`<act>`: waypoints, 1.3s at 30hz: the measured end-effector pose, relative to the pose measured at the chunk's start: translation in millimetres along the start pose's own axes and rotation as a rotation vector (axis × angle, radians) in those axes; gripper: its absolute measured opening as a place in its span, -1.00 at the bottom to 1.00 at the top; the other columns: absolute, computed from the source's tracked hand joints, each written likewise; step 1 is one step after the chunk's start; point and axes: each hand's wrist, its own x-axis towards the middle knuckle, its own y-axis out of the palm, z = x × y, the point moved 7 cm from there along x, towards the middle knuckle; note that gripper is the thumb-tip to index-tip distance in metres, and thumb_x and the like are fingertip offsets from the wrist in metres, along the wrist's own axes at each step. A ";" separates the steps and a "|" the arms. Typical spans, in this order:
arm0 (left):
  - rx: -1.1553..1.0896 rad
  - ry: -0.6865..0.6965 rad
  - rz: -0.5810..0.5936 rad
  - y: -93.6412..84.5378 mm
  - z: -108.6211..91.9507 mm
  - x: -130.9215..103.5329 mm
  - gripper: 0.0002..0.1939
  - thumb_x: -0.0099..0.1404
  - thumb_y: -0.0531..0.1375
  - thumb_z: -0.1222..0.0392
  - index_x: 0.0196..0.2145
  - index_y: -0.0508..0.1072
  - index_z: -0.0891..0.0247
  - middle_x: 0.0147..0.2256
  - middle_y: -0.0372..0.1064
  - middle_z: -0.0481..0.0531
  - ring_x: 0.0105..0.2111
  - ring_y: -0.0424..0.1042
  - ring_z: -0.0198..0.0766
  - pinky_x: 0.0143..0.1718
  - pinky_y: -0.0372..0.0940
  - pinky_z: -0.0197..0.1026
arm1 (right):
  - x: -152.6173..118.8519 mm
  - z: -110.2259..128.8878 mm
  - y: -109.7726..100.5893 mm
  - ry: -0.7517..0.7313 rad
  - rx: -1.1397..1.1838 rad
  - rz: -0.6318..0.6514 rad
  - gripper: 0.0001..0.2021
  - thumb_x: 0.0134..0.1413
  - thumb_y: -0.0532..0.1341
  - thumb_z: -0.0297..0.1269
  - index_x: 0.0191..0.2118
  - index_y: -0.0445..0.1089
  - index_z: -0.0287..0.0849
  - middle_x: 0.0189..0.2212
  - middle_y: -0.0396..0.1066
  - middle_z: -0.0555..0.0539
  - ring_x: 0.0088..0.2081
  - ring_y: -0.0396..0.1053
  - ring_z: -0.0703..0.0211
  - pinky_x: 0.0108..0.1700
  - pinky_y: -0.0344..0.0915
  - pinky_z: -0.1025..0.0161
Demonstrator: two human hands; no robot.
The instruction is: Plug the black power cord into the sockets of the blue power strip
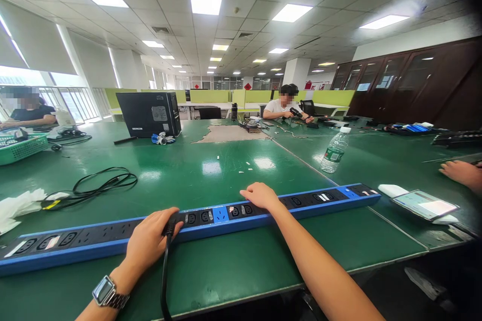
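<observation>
A long blue power strip (203, 231) with black sockets lies across the green table. My left hand (150, 235), with a watch (105, 292) on its wrist, has its fingers wrapped round a black plug (171, 223) at the strip's middle left. From that plug a thick black cable (164, 281) hangs down over the near edge. My right hand (260, 195) rests over the strip right of centre, its fingers bent over the far side and partly hidden.
A bottle (335, 151) and a tablet (424, 204) stand to the right, beside another person's hand (461, 171). Thin black cables (101, 183) and white tissue (18, 208) lie left. Farther back are a computer case (146, 114), a green basket (26, 149) and two people.
</observation>
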 end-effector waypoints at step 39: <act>0.004 -0.009 -0.001 -1.3 -0.6 0.7 -0.56 0.37 0.01 -0.19 -0.08 0.47 0.15 -0.19 0.57 0.05 -0.21 0.56 -0.13 -0.17 0.43 -0.17 | -1.1 1.0 -0.7 0.036 -0.022 0.003 -0.60 0.16 0.08 0.01 -0.55 0.42 -0.11 -0.49 0.46 -0.04 -0.45 0.37 0.19 -0.46 0.06 0.32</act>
